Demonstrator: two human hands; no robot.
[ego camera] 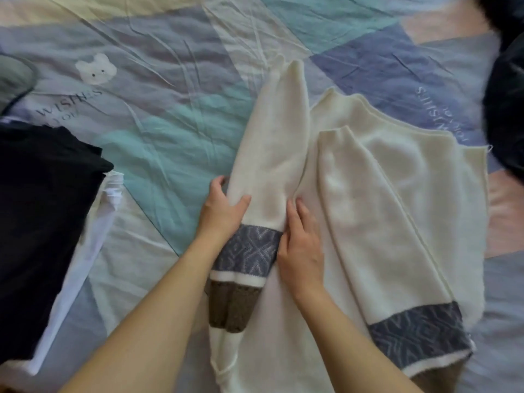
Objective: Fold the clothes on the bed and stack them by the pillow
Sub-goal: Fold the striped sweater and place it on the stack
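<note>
You're mid-fold on the cream sweater, sleeve stage. Your left hand grips the outer edge of the left sleeve, thumb over the top and fingers curled round the side. Your right hand lies flat on the knit just beside it, fingers straight, pressing the seam where that sleeve meets the body. The two hands sit close together, with only the blue patterned band of that sleeve between them.

The other sleeve is already laid over the body, to the outside of your right hand, cuff pointing away from you.

Next move, my read: bring the gripped sleeve across under your right palm so it lies on the body like the other one, then fold hem to shoulders. Keep the palm down as the anchor (the knit looks soft and thick, likely to slide and bunch).

Sweater looks: cream, with blue and brown patterned bands on the sleeves, lying on the patchwork bedsheet directly under both hands.

Outside your left forearm there's a dark garment lying on a white garment. Can't tell if that's the stack; no pillow in view.
</note>
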